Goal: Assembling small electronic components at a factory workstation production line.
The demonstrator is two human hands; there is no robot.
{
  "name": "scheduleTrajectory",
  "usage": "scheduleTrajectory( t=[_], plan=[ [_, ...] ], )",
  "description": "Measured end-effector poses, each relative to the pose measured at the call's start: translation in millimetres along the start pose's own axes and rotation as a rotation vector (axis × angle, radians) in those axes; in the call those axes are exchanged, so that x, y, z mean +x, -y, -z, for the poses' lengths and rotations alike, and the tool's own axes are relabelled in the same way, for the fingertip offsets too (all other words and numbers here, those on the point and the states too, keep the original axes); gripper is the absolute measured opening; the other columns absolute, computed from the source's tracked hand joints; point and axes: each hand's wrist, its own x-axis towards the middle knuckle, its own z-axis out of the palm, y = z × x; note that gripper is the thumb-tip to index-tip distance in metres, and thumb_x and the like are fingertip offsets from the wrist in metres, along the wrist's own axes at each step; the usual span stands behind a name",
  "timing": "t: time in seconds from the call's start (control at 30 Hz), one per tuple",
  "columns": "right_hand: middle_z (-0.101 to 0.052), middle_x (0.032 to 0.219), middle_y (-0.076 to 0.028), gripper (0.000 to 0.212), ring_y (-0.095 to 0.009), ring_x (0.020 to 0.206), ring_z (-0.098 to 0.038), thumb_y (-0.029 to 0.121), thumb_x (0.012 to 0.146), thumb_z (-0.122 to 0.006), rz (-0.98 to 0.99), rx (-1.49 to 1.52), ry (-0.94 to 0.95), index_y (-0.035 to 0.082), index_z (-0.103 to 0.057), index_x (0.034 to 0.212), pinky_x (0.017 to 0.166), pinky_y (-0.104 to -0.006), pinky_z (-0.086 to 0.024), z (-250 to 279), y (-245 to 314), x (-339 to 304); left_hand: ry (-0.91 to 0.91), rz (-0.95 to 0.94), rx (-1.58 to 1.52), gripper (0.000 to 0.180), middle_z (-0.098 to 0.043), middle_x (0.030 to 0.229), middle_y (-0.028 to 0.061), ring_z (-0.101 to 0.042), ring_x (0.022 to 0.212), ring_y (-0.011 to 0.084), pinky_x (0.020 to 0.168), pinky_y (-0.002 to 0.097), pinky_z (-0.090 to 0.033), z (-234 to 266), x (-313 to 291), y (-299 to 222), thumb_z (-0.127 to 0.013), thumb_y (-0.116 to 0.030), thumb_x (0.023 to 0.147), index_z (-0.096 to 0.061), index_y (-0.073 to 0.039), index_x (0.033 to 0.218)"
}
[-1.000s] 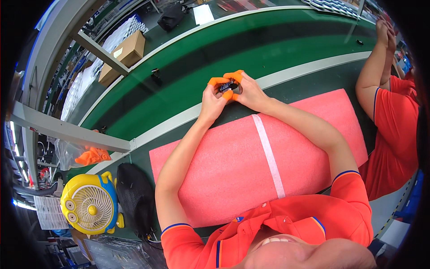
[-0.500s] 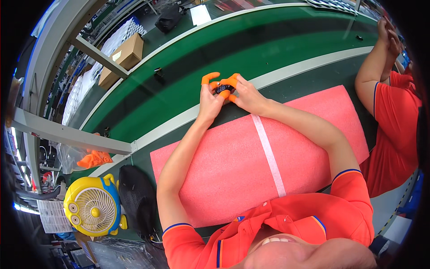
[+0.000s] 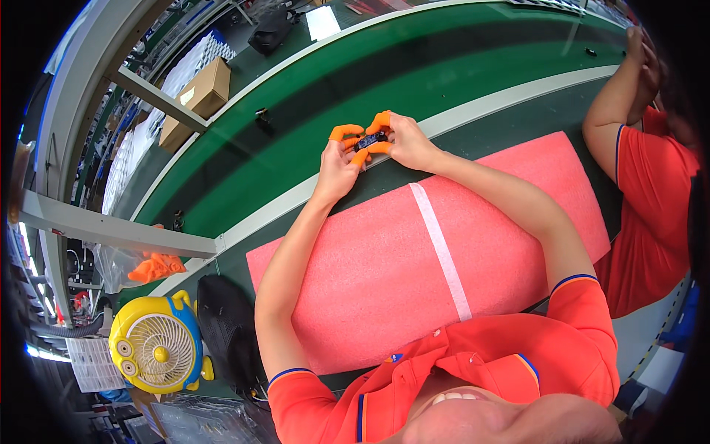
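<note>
Between my two hands is a small dark part (image 3: pixel 370 140) with a bluish, shiny face, too small to name. My left hand (image 3: pixel 342 164) pinches its left end, and my right hand (image 3: pixel 403 140) grips its right end. Orange finger cots cover several fingertips on both hands. I hold the part over the pale near rail of the green conveyor belt (image 3: pixel 296 126), beyond a pink foam sheet (image 3: pixel 370 274) with a white stripe that lies under my forearms.
A yellow and blue fan (image 3: pixel 159 348) stands left beside a black bag (image 3: pixel 225 333). An orange-filled plastic bag (image 3: pixel 155 266) hangs by the metal frame. Small black parts (image 3: pixel 262 117) lie on the belt; a cardboard box (image 3: pixel 196 103) sits beyond. A co-worker's arm (image 3: pixel 614 103) is at right.
My hands have spread slightly apart around the dark part, showing more of its bluish face. My left hand has shifted a little left.
</note>
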Motion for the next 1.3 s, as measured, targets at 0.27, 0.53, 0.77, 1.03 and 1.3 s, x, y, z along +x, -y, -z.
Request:
scheduleTrajectory(
  t=[0.27,0.53,0.77,1.03,1.3],
  plan=[
    [-0.060,0.083,-0.010,0.022,-0.016,0.078,-0.060,-0.003,0.071,-0.066,-0.083,0.300,-0.050,-0.001,-0.056,0.090,0.070,-0.0270,-0.048,-3.6,-10.3,4.9,-0.008,-0.046,-0.137,0.043,-0.055,0.101,0.0134,-0.058,0.079,0.0159,0.063,0.0246,-0.047,0.7,4.8,-1.5,-0.049,0.010,0.081,-0.039,-0.002,0.120],
    [-0.060,0.086,-0.008,0.026,-0.015,0.081,-0.060,-0.004,0.071,-0.066,-0.080,0.400,-0.014,-0.002,-0.055,0.095,0.072,-0.0264,-0.048,-3.8,-18.7,12.0,-0.025,0.081,-0.351,0.037,-0.057,0.099,0.0160,-0.060,0.080,0.0205,0.073,0.0289,-0.049,12.4,9.0,-0.5,-0.049,0.009,0.082,-0.043,0.003,0.117],
    [-0.055,0.100,-0.009,0.035,-0.015,0.093,-0.056,-0.007,0.073,-0.063,-0.078,0.387,-0.056,-0.001,-0.052,0.105,0.080,-0.0264,-0.048,-5.9,-16.0,7.4,-0.086,0.120,-0.510,0.021,-0.059,0.097,0.0154,-0.062,0.083,0.0214,0.075,0.0284,-0.052,13.7,11.0,1.7,-0.050,0.004,0.085,-0.052,0.005,0.106],
    [-0.055,0.104,-0.007,0.041,-0.015,0.095,-0.055,-0.010,0.073,-0.062,-0.058,0.260,-0.072,0.001,-0.051,0.111,0.082,-0.0267,-0.047,-4.5,-15.8,5.6,-0.286,0.085,-0.210,0.019,-0.060,0.095,0.0159,-0.063,0.080,0.0228,0.072,0.0304,-0.053,19.2,14.6,8.9,-0.048,0.002,0.086,-0.053,0.007,0.104],
    [-0.055,0.103,-0.010,0.041,-0.019,0.090,-0.057,-0.007,0.069,-0.065,-0.033,0.157,-0.046,0.003,-0.054,0.108,0.075,-0.0295,-0.048,-4.7,-11.3,7.0,-0.229,0.114,0.002,0.015,-0.061,0.088,0.0143,-0.060,0.072,0.0152,0.060,0.0252,-0.050,16.1,12.5,10.0,-0.050,0.001,0.085,-0.058,0.006,0.097]
  ],
)
